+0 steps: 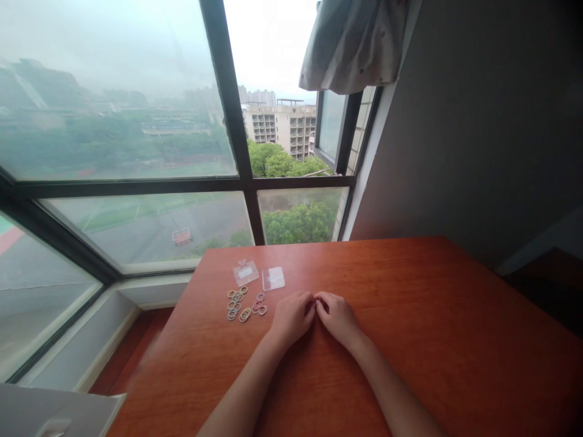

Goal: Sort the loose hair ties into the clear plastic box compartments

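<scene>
Wood-grain table (432, 315), lower centre of frame: left hand (291, 317) and right hand (339, 318) curled, fingertips meeting; whether clamped on anything, impossible to tell. Coloured rings (243, 305) loose just left, below two clear cases (273, 278). Seemingly fingertip work under way; lifting one ring likely needing a fine pinch.

Both forearms extend forward and converge. Left hand (293, 317) and right hand (337, 316) lie palm-down, fingers curled, fingertips touching at centre.
</scene>
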Action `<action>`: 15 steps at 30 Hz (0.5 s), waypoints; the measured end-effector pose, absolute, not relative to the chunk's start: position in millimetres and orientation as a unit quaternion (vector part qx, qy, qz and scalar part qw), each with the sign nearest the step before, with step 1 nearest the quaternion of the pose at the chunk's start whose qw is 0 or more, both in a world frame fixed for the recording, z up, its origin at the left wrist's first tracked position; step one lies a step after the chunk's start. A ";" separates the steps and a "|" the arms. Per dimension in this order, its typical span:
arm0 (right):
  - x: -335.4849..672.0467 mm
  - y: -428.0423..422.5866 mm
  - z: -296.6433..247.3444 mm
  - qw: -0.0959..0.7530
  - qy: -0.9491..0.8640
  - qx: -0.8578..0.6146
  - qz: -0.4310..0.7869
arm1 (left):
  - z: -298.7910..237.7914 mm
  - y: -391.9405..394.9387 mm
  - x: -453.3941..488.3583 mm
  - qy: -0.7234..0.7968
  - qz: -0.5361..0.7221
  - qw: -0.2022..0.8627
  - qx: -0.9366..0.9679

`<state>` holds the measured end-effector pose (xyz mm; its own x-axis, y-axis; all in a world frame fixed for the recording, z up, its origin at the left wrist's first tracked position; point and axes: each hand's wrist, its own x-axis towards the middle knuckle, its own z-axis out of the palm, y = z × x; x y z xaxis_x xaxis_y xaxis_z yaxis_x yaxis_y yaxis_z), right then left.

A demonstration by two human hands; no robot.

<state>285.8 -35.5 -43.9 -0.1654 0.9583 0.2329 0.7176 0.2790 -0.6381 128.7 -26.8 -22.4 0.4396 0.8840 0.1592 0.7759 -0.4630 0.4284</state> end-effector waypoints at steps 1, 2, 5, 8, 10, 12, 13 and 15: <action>285.8 -35.6 -43.7 0.306 -0.737 -0.569 0.197 | -22.6 -26.7 128.7 0.496 0.184 0.147 0.835; 285.8 -35.6 -43.6 0.303 -0.737 -0.571 0.198 | -22.9 -26.6 128.8 0.496 0.185 0.148 0.835; 285.8 -35.8 -43.5 0.296 -0.737 -0.574 0.198 | -24.1 -26.1 128.9 0.497 0.188 0.149 0.834; 285.9 -35.9 -43.7 0.295 -0.739 -0.574 0.192 | -24.8 -25.7 129.0 0.499 0.187 0.152 0.833; 286.0 -36.1 -43.9 0.296 -0.740 -0.573 0.191 | -24.6 -25.6 129.0 0.499 0.185 0.153 0.833; 286.1 -36.4 -43.9 0.297 -0.741 -0.571 0.191 | -24.0 -25.7 128.8 0.500 0.184 0.153 0.832; 286.2 -36.5 -43.9 0.298 -0.741 -0.570 0.192 | -23.7 -25.7 128.8 0.500 0.184 0.153 0.832; 286.2 -36.7 -43.7 0.299 -0.740 -0.570 0.193 | -23.2 -26.0 128.7 0.500 0.185 0.154 0.832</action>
<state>286.2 -36.7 -43.7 -0.1706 0.9597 0.2232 0.7292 0.2753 -0.6265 128.7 -26.0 -23.2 0.4308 0.8892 0.1539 0.7747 -0.4518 0.4424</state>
